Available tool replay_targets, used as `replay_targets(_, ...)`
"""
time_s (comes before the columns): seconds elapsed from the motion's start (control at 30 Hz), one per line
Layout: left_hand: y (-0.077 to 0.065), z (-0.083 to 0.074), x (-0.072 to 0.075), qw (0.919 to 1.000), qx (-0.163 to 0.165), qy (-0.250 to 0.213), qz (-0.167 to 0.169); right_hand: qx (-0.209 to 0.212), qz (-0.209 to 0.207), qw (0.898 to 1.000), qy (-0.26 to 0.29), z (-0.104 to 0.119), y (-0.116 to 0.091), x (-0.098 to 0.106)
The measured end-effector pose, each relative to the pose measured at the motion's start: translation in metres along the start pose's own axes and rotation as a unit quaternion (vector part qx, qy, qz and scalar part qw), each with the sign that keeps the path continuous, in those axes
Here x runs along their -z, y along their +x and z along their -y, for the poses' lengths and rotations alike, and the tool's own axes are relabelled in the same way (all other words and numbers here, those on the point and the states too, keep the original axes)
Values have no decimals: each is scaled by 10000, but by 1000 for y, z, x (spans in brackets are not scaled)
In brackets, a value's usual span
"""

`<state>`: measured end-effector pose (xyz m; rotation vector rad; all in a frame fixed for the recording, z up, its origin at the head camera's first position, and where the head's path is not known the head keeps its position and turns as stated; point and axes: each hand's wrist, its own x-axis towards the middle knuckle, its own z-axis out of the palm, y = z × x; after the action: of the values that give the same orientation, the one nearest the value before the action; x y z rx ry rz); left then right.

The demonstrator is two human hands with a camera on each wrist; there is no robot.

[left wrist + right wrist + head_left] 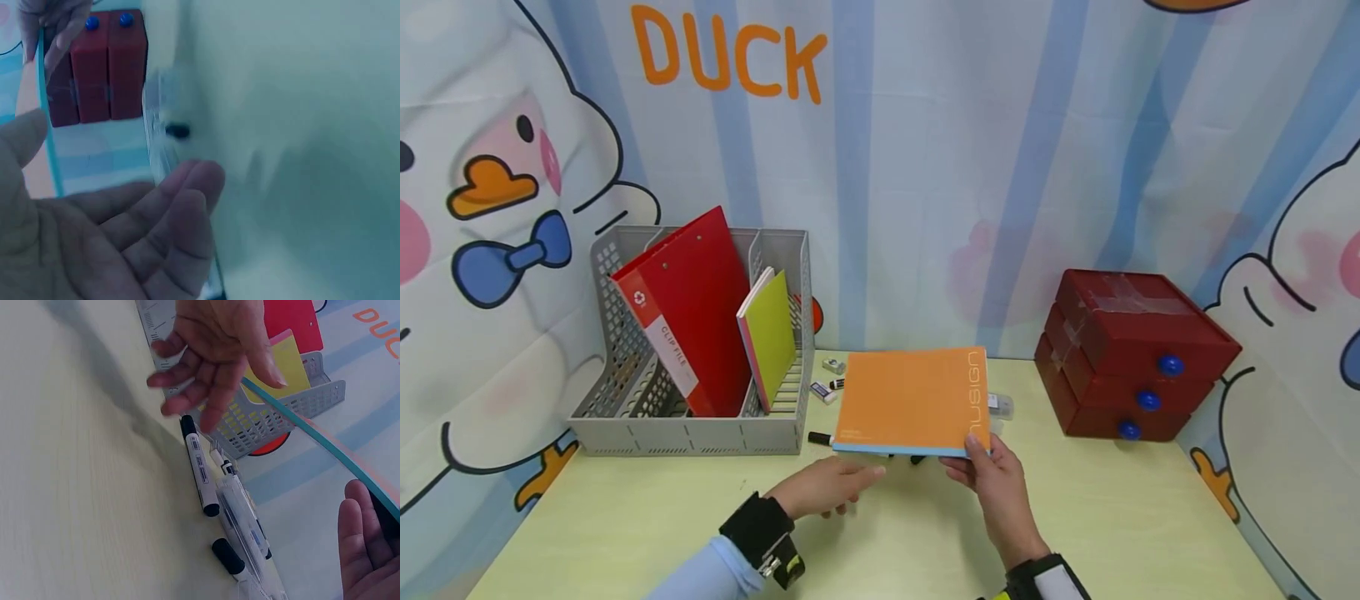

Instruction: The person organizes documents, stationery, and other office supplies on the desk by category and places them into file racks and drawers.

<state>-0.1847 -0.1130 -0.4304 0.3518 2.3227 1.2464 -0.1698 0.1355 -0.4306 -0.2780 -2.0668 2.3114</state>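
An orange notebook [910,400] with a light blue edge is held above the table by my right hand [996,496]. The thumb lies on its near right corner and the fingers are underneath. My left hand [823,487] hovers by the notebook's near left corner, fingers loosely bent, holding nothing. In the right wrist view the left thumb is close to the blue edge; whether it touches, I cannot tell. Below the notebook lie a white marker [199,465] with black ends, another black-capped marker [228,556] and a clear case [237,515], mostly hidden from the head view.
A grey slotted file rack [688,437] at left holds a red clip file [700,317] and a yellow-green notebook [775,333] among others. An eraser [823,392] lies beside it. At right stands a dark red box of drawers [1142,333] with blue knobs.
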Motion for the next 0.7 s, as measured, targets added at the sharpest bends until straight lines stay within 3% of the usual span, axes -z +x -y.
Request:
replay_targets(0.1,6,-5,-8,9946,-329,-969,-178,36,184,9998,21,0,-3,-1)
replay_targets(0.2,8,-12,-11,9780,-508,-1879,-749,58,482,9988,-48,1,-5,-2)
replay_targets(0.27,10,-17,-10,9598,-623,-2516,-1078,31,700,9975,-101,1,-5,-2)
replay_targets(0.43,8,-30,-2,9057,-1032,-3845,-1455,-117,1325,9891,-633,-1,-6,-2)
replay_targets(0.5,5,-34,5,8974,-1209,-3899,-1673,-111,1449,9834,-1089,-4,-5,-1)
replay_targets(0.6,-2,-38,18,9037,-1412,-3368,-2234,58,1327,9739,-1839,-7,-3,4)
replay_targets(0.7,-13,-41,35,9080,-1582,-2512,-2955,229,937,9601,-2624,-8,2,12)
